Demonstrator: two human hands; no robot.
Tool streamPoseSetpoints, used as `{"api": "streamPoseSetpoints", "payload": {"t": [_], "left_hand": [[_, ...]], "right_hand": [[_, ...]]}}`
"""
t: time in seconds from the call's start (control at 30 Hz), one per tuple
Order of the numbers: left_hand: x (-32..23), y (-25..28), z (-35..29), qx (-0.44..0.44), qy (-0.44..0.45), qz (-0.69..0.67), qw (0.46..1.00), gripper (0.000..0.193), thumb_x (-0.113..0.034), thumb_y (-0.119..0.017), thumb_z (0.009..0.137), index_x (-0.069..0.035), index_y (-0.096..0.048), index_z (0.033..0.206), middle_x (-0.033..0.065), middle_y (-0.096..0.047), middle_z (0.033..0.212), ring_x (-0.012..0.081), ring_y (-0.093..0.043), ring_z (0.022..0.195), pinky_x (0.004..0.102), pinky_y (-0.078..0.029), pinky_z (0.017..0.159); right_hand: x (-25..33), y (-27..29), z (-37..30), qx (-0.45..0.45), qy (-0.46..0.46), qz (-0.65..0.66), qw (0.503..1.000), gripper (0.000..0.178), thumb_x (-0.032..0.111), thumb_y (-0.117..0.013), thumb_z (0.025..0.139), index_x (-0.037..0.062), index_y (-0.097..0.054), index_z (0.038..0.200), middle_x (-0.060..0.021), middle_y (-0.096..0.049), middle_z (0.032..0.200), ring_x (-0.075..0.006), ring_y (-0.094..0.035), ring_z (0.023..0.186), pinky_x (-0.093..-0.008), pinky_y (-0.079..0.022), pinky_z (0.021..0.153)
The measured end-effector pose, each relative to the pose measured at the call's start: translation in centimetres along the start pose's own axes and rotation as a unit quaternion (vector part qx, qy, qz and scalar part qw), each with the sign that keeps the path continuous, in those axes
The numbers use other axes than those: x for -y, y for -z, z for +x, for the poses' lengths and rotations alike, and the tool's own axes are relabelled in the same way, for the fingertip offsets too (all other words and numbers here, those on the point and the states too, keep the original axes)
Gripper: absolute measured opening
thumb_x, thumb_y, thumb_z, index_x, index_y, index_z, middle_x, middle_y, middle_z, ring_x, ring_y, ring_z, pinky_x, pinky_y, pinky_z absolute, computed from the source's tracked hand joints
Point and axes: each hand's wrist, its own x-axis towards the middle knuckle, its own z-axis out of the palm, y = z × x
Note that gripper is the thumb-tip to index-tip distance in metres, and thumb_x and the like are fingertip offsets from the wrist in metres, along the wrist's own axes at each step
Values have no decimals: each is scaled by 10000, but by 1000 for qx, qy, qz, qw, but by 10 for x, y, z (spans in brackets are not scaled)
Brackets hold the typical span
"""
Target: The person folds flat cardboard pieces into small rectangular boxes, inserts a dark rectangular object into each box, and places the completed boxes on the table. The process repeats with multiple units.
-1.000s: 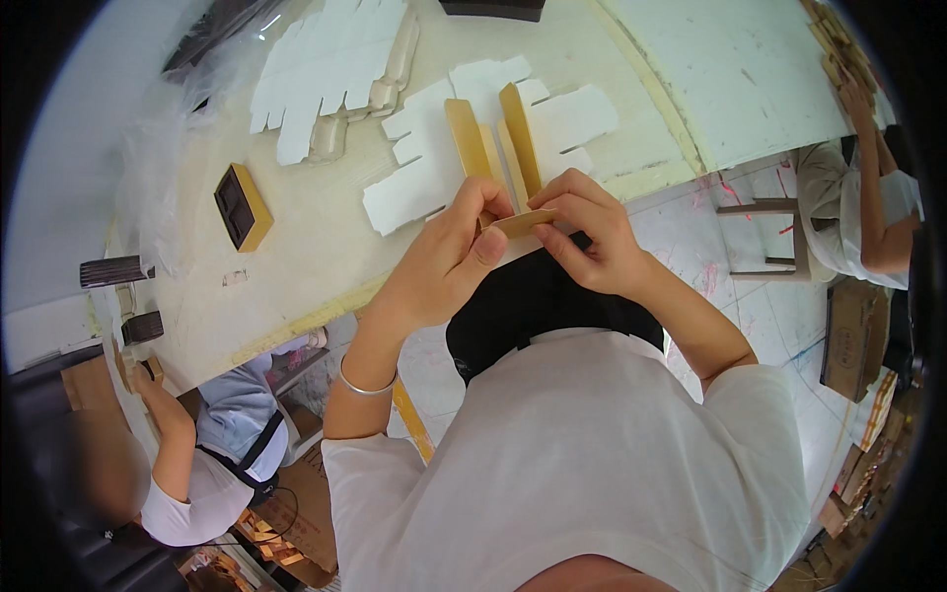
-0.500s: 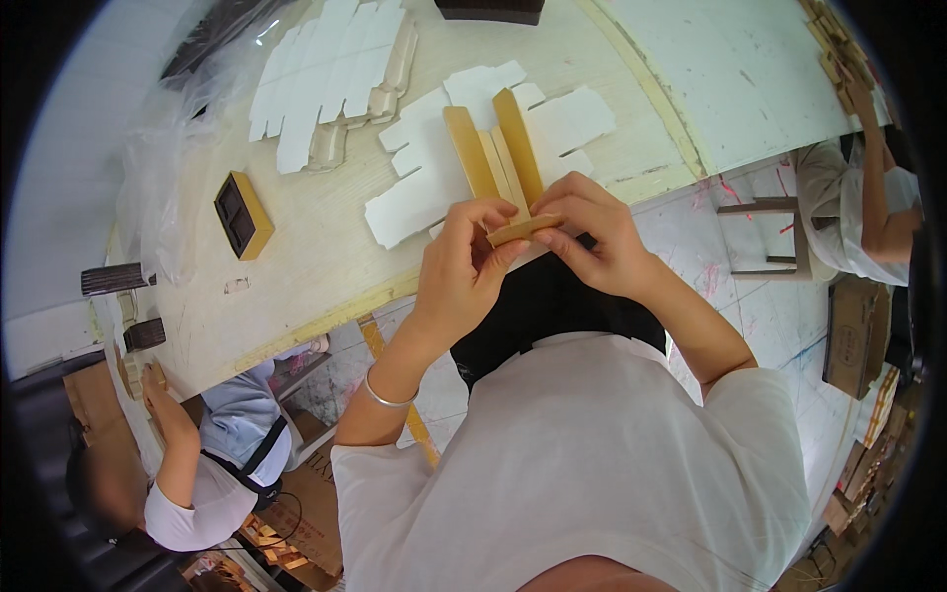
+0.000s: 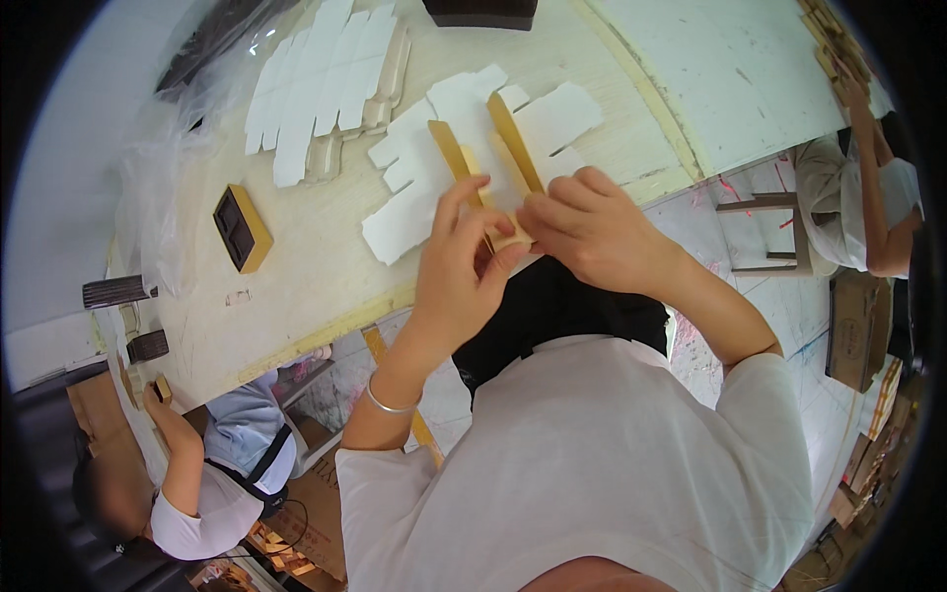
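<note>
A partly folded gold cardboard box (image 3: 514,141) has its two long walls standing up and its far end open. It lies on white flat carton blanks (image 3: 409,209) near the table's front edge. My left hand (image 3: 462,259) is around the near left corner, thumb and fingers closed on the card. My right hand (image 3: 597,235) has its fingers curled in against the near right corner, gripping the card. The near end of the box is partly hidden by my fingers.
A stack of white carton blanks (image 3: 321,84) lies farther back left. A small gold box with a dark insert (image 3: 243,229) sits on the table (image 3: 326,266). Clear plastic wrap (image 3: 163,187) lies at the left. Co-workers are at lower left and far right.
The near end flap, pinched upright by both hands before, is now down at the box's end. My right hand has turned over and curled its fingers at the corner.
</note>
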Motion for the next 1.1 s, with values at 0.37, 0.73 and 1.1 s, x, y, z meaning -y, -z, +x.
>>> {"api": "streamPoseSetpoints", "payload": {"t": [0.37, 0.73, 1.1], "left_hand": [[4, 5, 7, 20, -106, 181, 978, 191, -226, -744, 756, -68, -637, 753, 22, -578, 728, 226, -563, 594, 319, -444, 507], [-5, 32, 7, 15, -155, 260, 953, 136, -126, -727, 733, -54, -677, 837, 45, -602, 1039, 207, -543, 754, 324, -451, 633], [9, 57, 23, 26, -208, 349, 914, 211, -35, -683, 706, -78, -676, 912, 90, -630, 1044, 265, -587, 880, 369, -483, 771]], "right_hand": [[5, 0, 9, 28, -56, 109, 992, 86, 103, -656, 762, 60, -582, 777, -48, -508, 822, -209, -512, 781, -315, -397, 717], [-22, 6, -1, -44, -60, 44, 996, 207, 35, -660, 724, 46, -617, 927, -53, -577, 855, -216, -551, 791, -337, -402, 677], [-27, 37, -1, -69, -117, 127, 983, 379, -36, -624, 744, 56, -626, 1112, -112, -604, 1064, -284, -588, 908, -370, -453, 833]]}}
